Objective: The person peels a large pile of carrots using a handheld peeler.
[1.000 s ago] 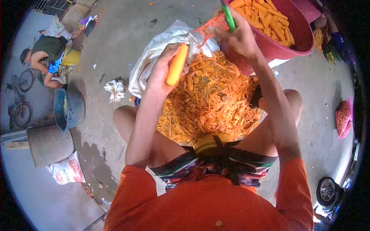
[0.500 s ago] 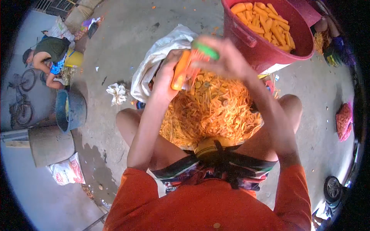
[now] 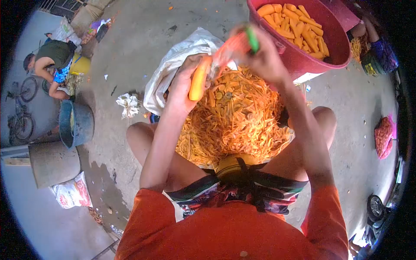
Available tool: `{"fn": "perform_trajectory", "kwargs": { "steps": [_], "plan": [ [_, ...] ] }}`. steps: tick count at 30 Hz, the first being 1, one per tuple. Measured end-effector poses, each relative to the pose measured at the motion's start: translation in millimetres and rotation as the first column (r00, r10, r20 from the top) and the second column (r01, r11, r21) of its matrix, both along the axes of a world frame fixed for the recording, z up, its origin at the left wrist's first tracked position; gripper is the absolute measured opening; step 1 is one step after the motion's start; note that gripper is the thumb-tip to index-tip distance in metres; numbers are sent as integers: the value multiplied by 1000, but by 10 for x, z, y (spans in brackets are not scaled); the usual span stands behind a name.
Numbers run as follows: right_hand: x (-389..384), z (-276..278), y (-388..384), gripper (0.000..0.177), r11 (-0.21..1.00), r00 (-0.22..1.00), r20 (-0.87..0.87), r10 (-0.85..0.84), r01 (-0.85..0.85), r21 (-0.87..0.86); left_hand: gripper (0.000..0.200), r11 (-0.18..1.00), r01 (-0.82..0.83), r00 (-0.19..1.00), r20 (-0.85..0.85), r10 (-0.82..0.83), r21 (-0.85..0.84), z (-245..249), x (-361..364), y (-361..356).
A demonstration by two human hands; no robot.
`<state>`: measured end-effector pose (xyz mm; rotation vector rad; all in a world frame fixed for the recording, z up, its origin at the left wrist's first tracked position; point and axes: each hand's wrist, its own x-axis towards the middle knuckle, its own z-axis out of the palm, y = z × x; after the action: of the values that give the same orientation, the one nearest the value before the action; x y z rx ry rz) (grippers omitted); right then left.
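My left hand [image 3: 183, 77] is wrapped round a peeled orange carrot [image 3: 199, 82], which it holds tilted above the heap. My right hand [image 3: 268, 58] grips a peeler by its green handle [image 3: 251, 40], up and to the right of the carrot. Motion blurs this hand and a reddish-orange streak between it and the carrot, so I cannot make out the blade. Beneath both hands, between my knees, lies a big heap of carrot peelings [image 3: 242, 121] with some cut carrot ends in it. A white sack [image 3: 167, 71] lies bunched behind my left hand.
A red tub [image 3: 299, 58] of peeled carrots [image 3: 299, 28] stands at the upper right. To the left are a blue tub [image 3: 82, 125], a crumpled white bag [image 3: 128, 105] and a bent-over person [image 3: 54, 54] beside a yellow bucket [image 3: 80, 65]. A pink bag [image 3: 383, 138] lies far right.
My right hand with the peeler has moved up and right, away from the carrot. The left hand keeps its hold on the carrot, nearly in place.
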<state>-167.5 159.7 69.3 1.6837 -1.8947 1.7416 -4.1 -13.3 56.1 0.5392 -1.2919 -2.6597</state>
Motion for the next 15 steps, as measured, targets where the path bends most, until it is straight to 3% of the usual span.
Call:
{"fn": "perform_trajectory", "kwargs": {
  "steps": [1,2,3,4,5,6,7,9,10,11,13,15],
  "plan": [
    [193,-40,-39,42,1000,991,-129,23,-24,0,26,1000,-1,1000,-2,1,-3,-2,-3,11],
    [356,120,-14,43,979,984,-135,120,-94,179,25,1000,-12,999,44,13,-23,30,-17,42],
    [282,66,-36,43,980,985,-130,118,-94,173,23,999,-22,995,98,26,-43,53,-9,64],
    [151,-47,-37,40,996,997,-80,20,-13,85,22,998,19,1000,-15,-20,-62,62,29,83],
    [16,-128,-17,37,997,997,-27,-76,76,5,22,998,21,1000,-3,-21,-56,16,59,63],
    [-128,-12,18,31,996,995,48,-86,87,-24,26,1000,26,1000,11,-26,-11,-12,29,6],
    [-164,58,96,27,986,983,84,-163,159,57,29,999,27,999,26,-27,35,-36,29,-42],
    [69,65,61,30,1000,975,221,22,-20,-10,30,995,57,998,31,-60,87,98,18,-11],
    [161,8,-20,35,1000,999,-46,9,-10,-28,30,996,-72,995,67,69,50,141,-21,89],
    [339,76,-33,39,985,991,-27,131,-127,114,31,980,-198,975,99,196,7,196,-40,173],
    [279,-20,-62,37,997,990,-142,-8,20,79,30,987,-161,979,124,160,6,179,31,162],
    [-128,-60,-8,37,1000,992,123,-18,17,13,29,997,53,996,68,-56,54,-14,60,-21]
  ]
}}
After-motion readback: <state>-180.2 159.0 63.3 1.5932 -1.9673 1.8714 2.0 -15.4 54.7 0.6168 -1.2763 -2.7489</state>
